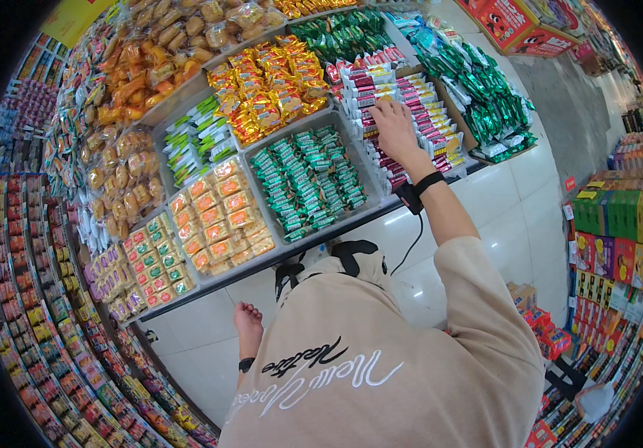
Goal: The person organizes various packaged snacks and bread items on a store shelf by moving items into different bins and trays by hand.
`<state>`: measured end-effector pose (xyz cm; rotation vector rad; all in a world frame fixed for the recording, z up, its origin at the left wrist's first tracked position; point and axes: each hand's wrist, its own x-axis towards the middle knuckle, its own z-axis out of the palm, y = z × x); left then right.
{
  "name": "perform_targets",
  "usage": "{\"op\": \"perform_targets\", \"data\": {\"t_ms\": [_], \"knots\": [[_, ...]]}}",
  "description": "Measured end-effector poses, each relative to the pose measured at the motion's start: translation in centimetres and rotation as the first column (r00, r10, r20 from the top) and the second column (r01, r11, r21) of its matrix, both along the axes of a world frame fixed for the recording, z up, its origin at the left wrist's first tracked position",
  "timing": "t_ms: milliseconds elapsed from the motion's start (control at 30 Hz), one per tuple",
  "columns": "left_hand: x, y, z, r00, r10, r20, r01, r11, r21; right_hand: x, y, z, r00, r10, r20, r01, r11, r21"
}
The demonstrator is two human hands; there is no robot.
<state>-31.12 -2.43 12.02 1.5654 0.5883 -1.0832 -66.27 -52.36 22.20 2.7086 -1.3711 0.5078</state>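
Observation:
My right hand point(393, 130) rests its fingers on the rows of red, white and yellow wrapped snack packets point(431, 120) at the upper right; whether the fingertips pinch a packet cannot be told. A black band is round that wrist, with a dark device and a cable beside it. My left hand point(249, 320) hangs low beside my body, fingers curled, with nothing visible in it. Between them, near the display's front edge, lie green wrapped candies point(310, 179) in a clear tray and square orange-and-cream packets point(220, 215) in another.
Gold packets point(274, 84), green-and-white packets point(198, 137), bagged buns point(125, 168) and shiny green packets point(484, 89) fill the rest of the display. Its dark front edge point(226, 277) runs before my body. Stocked shelves stand at left point(24, 291) and right point(615, 257). A person's dark-clothed legs point(567, 378) show at lower right.

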Motion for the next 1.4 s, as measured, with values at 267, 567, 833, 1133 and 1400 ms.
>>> {"op": "perform_targets", "data": {"t_ms": [267,567,833,1133,1400], "knots": [[-0.6,0.9,-1.4,0.999,-0.027,-0.045,0.026,0.999,-0.018,-1.5,0.7,-0.9,1.0,-0.002,-0.014,0.002,1.0,-0.001],[0.2,-0.6,-0.8,0.998,-0.063,0.027,0.062,0.998,0.017,-0.9,-0.2,-0.8,0.999,0.041,0.024,-0.04,0.998,-0.046],[0.7,-0.8,-0.2,0.997,-0.072,0.035,0.071,0.997,0.028,-1.0,-1.5,0.7,0.99,0.036,-0.137,-0.026,0.997,0.073],[0.0,-0.6,-1.6,0.995,-0.102,-0.006,0.102,0.994,0.03,-9.1,1.7,3.9,0.977,-0.118,0.178,0.108,0.992,0.064],[1.0,-0.3,-1.5,0.994,-0.092,0.051,0.089,0.994,0.06,-18.4,2.4,0.2,0.978,-0.033,-0.206,0.1,0.941,0.323]]}}
